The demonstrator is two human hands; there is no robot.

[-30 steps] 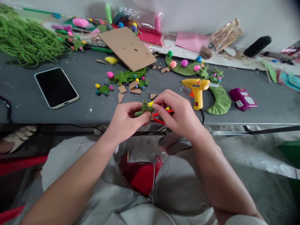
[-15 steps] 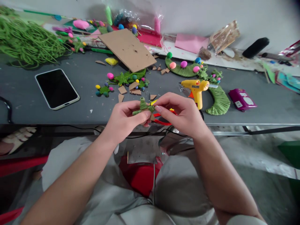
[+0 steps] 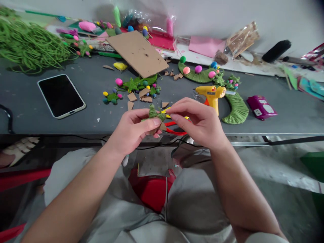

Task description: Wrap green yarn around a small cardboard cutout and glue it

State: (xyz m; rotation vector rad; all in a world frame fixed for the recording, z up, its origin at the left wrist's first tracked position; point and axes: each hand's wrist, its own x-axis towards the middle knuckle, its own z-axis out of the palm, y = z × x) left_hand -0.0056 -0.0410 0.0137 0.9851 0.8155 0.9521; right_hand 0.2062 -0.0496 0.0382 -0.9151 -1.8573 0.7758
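Note:
A small cardboard star, its points partly wound with green yarn, is pinched between the thumb and fingers of my left hand at the table's front edge. Close by on its right, my right hand has thumb and index finger pressed together, apparently on the loose end of the green yarn; the strand itself is barely visible. Beneath and behind my right hand lies a red-and-yellow handled tool, mostly covered by the fingers.
A yellow glue gun lies beside a yarn-wrapped crescent and a purple packet. On the left are a phone and a heap of green yarn. Cardboard scraps lie beyond my hands, near a cardboard sheet.
My right fingers have drawn slightly away from the star, to the right. The star has turned a little in my left hand, showing more of its wrapped points.

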